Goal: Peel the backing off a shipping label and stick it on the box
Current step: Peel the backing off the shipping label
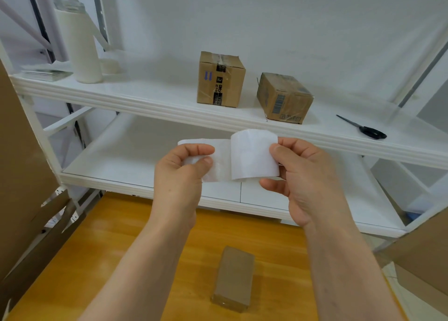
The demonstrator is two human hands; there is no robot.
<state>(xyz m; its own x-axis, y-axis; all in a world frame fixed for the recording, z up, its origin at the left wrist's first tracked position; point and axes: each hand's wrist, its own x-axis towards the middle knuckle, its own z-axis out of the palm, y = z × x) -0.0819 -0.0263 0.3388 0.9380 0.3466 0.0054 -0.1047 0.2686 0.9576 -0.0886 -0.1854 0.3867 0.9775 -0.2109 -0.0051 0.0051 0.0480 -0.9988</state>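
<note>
A white shipping label is held up in front of the shelf, curling away from its white backing sheet. My left hand pinches the backing's left end between thumb and fingers. My right hand pinches the right edge of the peeled label, which arches over toward me. Below my forearms, a small brown cardboard box lies on the yellow wooden table.
A white metal shelf holds two taped cardboard boxes, black scissors, a tall white roll and flat sheets. Large cardboard panels stand at the left and lower right.
</note>
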